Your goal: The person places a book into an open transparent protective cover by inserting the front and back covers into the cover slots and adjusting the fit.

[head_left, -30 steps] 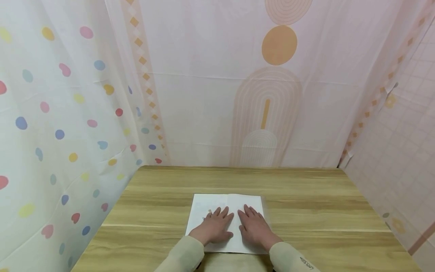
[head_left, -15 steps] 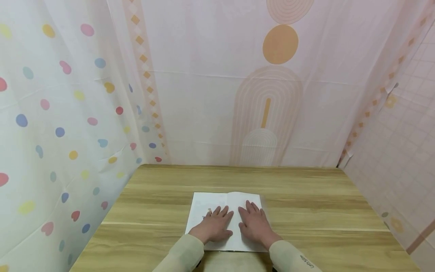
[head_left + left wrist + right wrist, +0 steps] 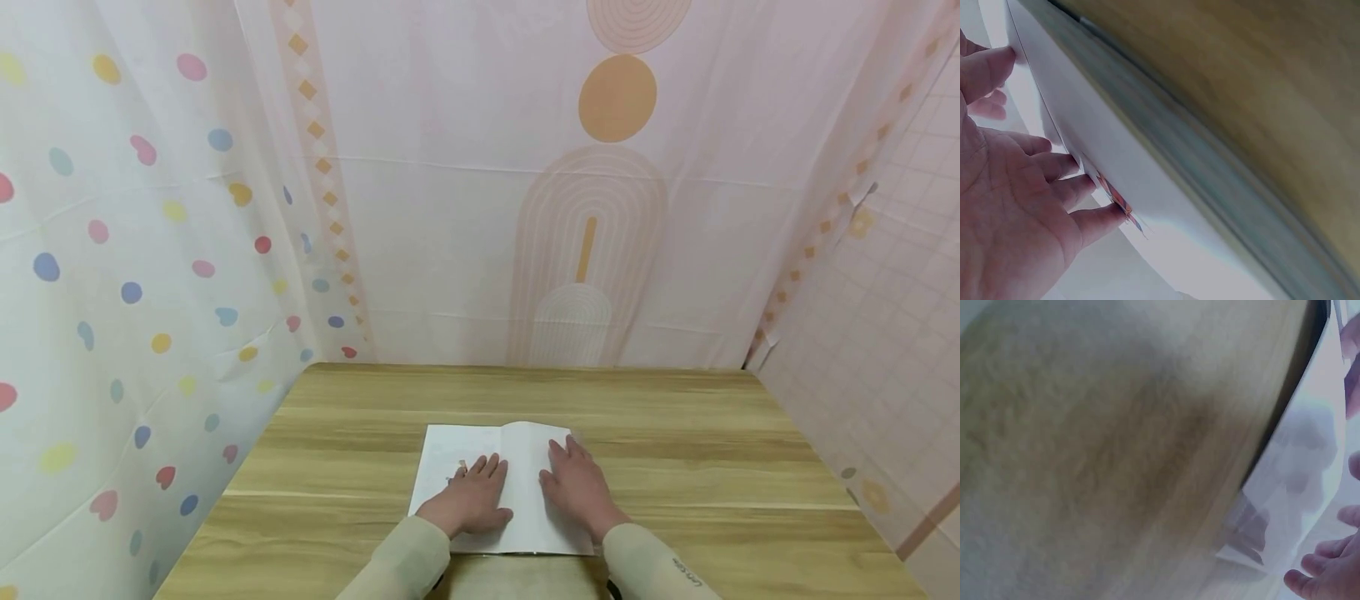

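An open book (image 3: 528, 517) with white pages lies near the table's front side. A small coloured picture (image 3: 1116, 199) is printed on its left page, partly covered by fingers. My left hand (image 3: 471, 502) rests flat on that page, fingers spread and pointing away from me. On the right page, which bulges up beside the fold, my right hand (image 3: 581, 493) lies with its fingertips near the far right corner. In the right wrist view, loosely bent fingertips (image 3: 1300, 581) come close to the glossy page's edge. Neither hand grips anything.
The wood-grain table (image 3: 712, 467) extends on both sides of the book and behind it. A patterned curtain (image 3: 450, 250) hangs at the back, a dotted one (image 3: 112, 375) at the left, and a checked one (image 3: 885, 350) at the right.
My right hand has slid outward to the right and slightly away from me across the right page. That page now bulges more beside the fold. My left hand stays in place.
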A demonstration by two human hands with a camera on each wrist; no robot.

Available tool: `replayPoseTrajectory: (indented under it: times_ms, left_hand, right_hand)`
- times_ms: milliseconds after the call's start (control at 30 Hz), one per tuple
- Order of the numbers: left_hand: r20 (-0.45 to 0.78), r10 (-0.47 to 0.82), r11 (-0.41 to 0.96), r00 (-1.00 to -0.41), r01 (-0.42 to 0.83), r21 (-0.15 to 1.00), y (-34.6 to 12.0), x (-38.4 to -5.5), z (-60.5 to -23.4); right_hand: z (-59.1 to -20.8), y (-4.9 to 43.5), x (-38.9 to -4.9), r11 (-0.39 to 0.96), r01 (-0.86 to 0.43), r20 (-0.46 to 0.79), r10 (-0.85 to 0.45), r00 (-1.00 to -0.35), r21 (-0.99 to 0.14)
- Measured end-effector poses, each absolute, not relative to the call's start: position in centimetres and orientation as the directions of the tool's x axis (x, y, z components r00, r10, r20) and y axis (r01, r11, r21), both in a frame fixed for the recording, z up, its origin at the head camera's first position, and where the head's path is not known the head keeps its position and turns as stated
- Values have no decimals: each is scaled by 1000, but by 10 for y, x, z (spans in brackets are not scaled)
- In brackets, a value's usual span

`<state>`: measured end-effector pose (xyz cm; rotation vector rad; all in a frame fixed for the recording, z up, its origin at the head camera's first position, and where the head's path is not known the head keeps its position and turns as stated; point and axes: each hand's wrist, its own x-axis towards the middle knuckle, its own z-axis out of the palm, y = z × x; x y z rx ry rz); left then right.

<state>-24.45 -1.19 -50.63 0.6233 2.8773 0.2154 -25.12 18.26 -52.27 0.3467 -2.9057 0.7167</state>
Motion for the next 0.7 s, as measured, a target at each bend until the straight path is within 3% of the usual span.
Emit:
replayPoseTrajectory:
  times_ms: [367,567,700]
  left_hand:
    - [-149,439,892,-886,409,194,-15,-246,-509]
    - [-146,445,889,-884,416,188,-15,-247,-510]
    - [-149,441,891,-885,413,188,-15,-247,-511]
  right_hand:
    - [-519,195,-254,912,-9,101,35,-994,-409]
    - [-518,196,-255,902,6,89,49,-995,-431]
    - [-516,196,-256,851,-4,90,51,-995,-525]
